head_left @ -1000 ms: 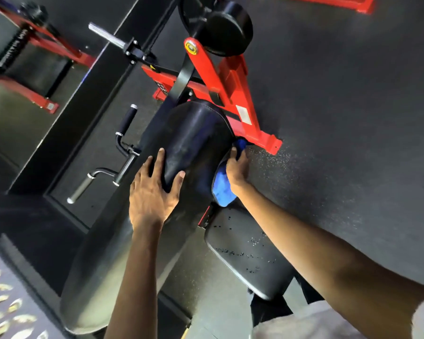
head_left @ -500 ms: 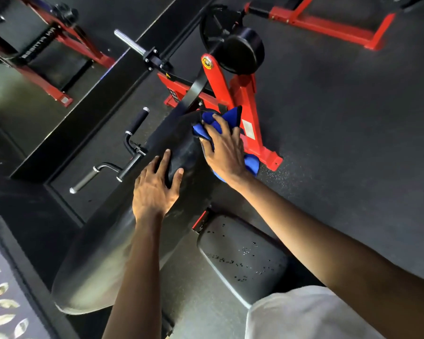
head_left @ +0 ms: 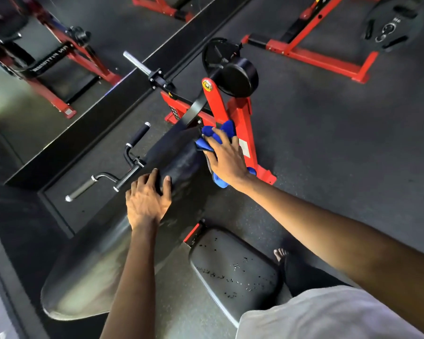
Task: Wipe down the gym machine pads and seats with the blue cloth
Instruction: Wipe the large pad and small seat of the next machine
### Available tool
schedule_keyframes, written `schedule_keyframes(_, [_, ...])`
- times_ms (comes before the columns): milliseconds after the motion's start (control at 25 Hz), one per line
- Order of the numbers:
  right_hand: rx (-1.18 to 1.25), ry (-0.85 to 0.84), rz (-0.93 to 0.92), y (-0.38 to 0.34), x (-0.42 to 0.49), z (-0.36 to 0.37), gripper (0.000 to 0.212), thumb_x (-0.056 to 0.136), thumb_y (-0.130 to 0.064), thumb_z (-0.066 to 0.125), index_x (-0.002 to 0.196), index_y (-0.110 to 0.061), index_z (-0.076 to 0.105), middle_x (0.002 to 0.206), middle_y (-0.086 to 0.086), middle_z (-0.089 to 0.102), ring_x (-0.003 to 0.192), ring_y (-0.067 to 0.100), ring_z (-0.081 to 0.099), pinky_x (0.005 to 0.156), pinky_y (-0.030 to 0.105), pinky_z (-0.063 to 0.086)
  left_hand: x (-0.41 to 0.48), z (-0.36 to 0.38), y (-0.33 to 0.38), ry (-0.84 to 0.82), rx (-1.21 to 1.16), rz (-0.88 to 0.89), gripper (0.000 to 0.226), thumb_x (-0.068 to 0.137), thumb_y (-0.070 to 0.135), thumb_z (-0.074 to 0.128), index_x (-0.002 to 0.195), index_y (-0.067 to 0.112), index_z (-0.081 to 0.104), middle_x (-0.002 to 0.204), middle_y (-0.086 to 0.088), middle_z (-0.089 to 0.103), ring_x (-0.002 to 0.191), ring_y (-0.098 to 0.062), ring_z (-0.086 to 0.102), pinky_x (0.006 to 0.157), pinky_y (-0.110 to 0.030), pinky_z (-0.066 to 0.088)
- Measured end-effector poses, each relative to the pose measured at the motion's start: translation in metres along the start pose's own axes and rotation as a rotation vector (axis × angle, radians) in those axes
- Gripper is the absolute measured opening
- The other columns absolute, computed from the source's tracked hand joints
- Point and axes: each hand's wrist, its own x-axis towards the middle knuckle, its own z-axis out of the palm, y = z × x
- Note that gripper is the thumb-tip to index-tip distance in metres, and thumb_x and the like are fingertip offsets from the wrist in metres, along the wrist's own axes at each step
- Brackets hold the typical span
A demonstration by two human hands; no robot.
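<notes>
Dark rubber flooring (head_left: 328, 148) surrounds the black pad (head_left: 174, 155); right hand (head_left: 227, 160), fingers straight, presses the blue cloth (head_left: 206, 132) onto it, left hand (head_left: 146, 201) spread flat just behind.

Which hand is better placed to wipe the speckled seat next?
Right. The right hand presses the blue cloth on the arm pad, and the seat lies on that side. The left hand rests bare on the pad.
</notes>
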Motion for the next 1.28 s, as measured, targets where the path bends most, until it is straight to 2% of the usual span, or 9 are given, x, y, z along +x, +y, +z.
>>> schedule_keyframes(80, [0.076, -0.005, -0.05, 0.012, 0.007, -0.002, 0.038, 0.098, -0.033, 0.056, 0.134, -0.023, 0.06, 0.145, 0.002, 0.051, 0.11, 0.037, 0.053, 0.093, 0.046, 0.044, 0.0, 0.001, 0.0, -0.004, -0.014, -0.026, 0.061, 0.096, 0.061, 0.034, 0.134, 0.021, 0.06, 0.12, -0.012, 0.065, 0.113, -0.038, 0.059, 0.094, -0.051, 0.047])
schedule_keyframes(200, [0.225, -0.014, 0.059, 0.014, 0.026, -0.01, 0.033, 0.099, -0.031, 0.056, 0.125, -0.012, 0.066, 0.129, 0.011, 0.061, 0.117, 0.034, 0.055, 0.103, 0.045, 0.037, 0.0, 0.007, 0.019, 0.024, -0.091, -0.094, 0.064, 0.095, 0.058, 0.033, 0.139, 0.019, 0.057, 0.132, -0.013, 0.062, 0.122, -0.038, 0.054, 0.102, -0.052, 0.041])
schedule_keyframes(400, [0.371, -0.083, -0.051, 0.054, 0.01, 0.001, 0.041, 0.099, -0.038, 0.053, 0.131, -0.014, 0.059, 0.128, 0.008, 0.058, 0.116, 0.03, 0.055, 0.1, 0.039, 0.042, 0.013, 0.021, 0.079, -0.017, -0.105, -0.267, 0.07, 0.091, 0.073, 0.03, 0.146, 0.034, 0.049, 0.147, -0.007, 0.051, 0.138, -0.031, 0.041, 0.117, -0.053, 0.021])
schedule_keyframes(560, [0.649, -0.381, 0.19, 0.09, -0.019, 0.032, 0.053, 0.097, -0.039, 0.049, 0.133, 0.0, 0.051, 0.127, 0.018, 0.054, 0.119, 0.028, 0.051, 0.108, 0.04, 0.039, 0.018, 0.017, 0.092, -0.044, -0.114, -0.417, 0.072, 0.088, 0.081, 0.028, 0.148, 0.044, 0.045, 0.153, -0.001, 0.044, 0.145, -0.025, 0.031, 0.119, -0.052, 0.012])
schedule_keyframes(640, [0.751, -0.526, 0.288, 0.106, -0.017, 0.034, 0.052, 0.096, -0.04, 0.044, 0.131, -0.002, 0.051, 0.128, 0.015, 0.054, 0.119, 0.024, 0.051, 0.108, 0.039, 0.038, 0.019, 0.018, 0.108, -0.08, -0.17, -0.51, 0.072, 0.09, 0.075, 0.032, 0.152, 0.041, 0.039, 0.161, 0.001, 0.034, 0.152, -0.024, 0.018, 0.121, -0.055, -0.001])
schedule_keyframes(720, [0.844, -0.602, 0.3, 0.115, -0.006, 0.029, 0.027, 0.099, -0.024, 0.048, 0.124, -0.014, 0.054, 0.124, 0.005, 0.054, 0.115, 0.011, 0.049, 0.106, 0.02, 0.036, 0.024, 0.022, 0.129, -0.088, -0.224, -0.572, 0.074, 0.089, 0.069, 0.037, 0.156, 0.036, 0.034, 0.165, 0.004, 0.026, 0.155, -0.023, 0.007, 0.121, -0.057, -0.01])
schedule_keyframes(800, [0.956, -0.626, 0.298, 0.118, 0.002, 0.022, 0.026, 0.098, -0.01, 0.05, 0.113, -0.031, 0.053, 0.116, -0.006, 0.055, 0.109, 0.002, 0.048, 0.098, 0.008, 0.033, 0.026, 0.026, 0.15, -0.07, -0.241, -0.552, 0.08, 0.086, 0.073, 0.042, 0.157, 0.038, 0.03, 0.167, 0.006, 0.022, 0.156, -0.022, 0.001, 0.119, -0.055, -0.013])
schedule_keyframes(1080, [0.962, -0.792, 0.42, 0.148, 0.012, 0.05, 0.022, 0.095, -0.013, 0.047, 0.113, -0.02, 0.058, 0.118, 0.002, 0.059, 0.11, 0.017, 0.055, 0.102, 0.032, 0.042, 0.058, 0.034, 0.19, -0.127, -0.253, -0.696, 0.083, 0.078, 0.081, 0.058, 0.151, 0.056, 0.026, 0.167, 0.005, 0.014, 0.155, -0.024, -0.009, 0.117, -0.059, -0.016])
schedule_keyframes(1280, [0.84, -0.92, 0.47, 0.163, 0.033, 0.076, 0.032, 0.082, -0.031, 0.035, 0.092, -0.013, 0.06, 0.092, 0.01, 0.064, 0.086, 0.021, 0.06, 0.08, 0.034, 0.045, 0.063, 0.038, 0.195, -0.104, -0.176, -0.718, 0.085, 0.074, 0.086, 0.057, 0.149, 0.058, 0.027, 0.163, 0.006, 0.019, 0.154, -0.025, -0.003, 0.118, -0.061, -0.009])
